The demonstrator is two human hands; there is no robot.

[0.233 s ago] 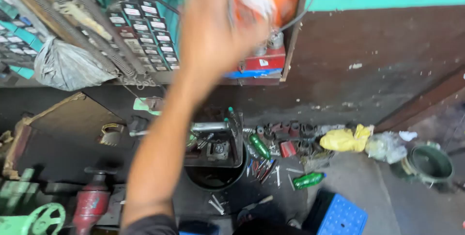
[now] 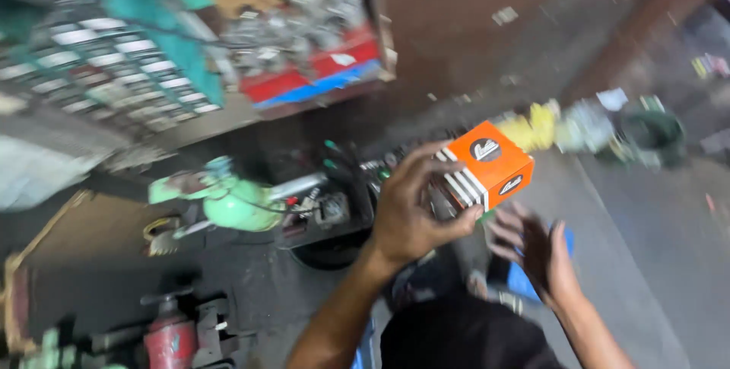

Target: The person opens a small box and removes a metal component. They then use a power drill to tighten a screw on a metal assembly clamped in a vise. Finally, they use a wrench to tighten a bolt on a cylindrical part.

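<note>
Dark, oil-stained workshop floor (image 2: 631,262) fills the lower view, blurred by camera motion, with a brown wall (image 2: 471,27) rising behind it. Against that wall you have a rack of small stacked packets (image 2: 114,65) at upper left and a shelf holding a red and blue carton (image 2: 312,72) with grey metal parts heaped above it.

Your left hand (image 2: 407,213) holds a small orange box (image 2: 487,165) near the centre of the frame, above the floor clutter. Fingers wrap the box's near end and thumb side; the grip is closed on it. The box has white and black stripes on the face next to your fingers and a dark round mark on its top face. Its long axis runs from lower left to upper right, tilted, with the free orange end pointing up and to the right, away from your wrist.

Your right hand (image 2: 536,251) sits just below and to the right of the box, palm up, fingers spread wide and holding nothing. Whether its fingertips touch the box cannot be told through the blur.

Left of your left hand lies a pale green machine body (image 2: 236,201) beside a dark tray of tools (image 2: 331,221). A red cylinder (image 2: 171,338) stands at lower left. A yellow bag (image 2: 532,127) and a green pot (image 2: 646,137) lie along the wall at right.
</note>
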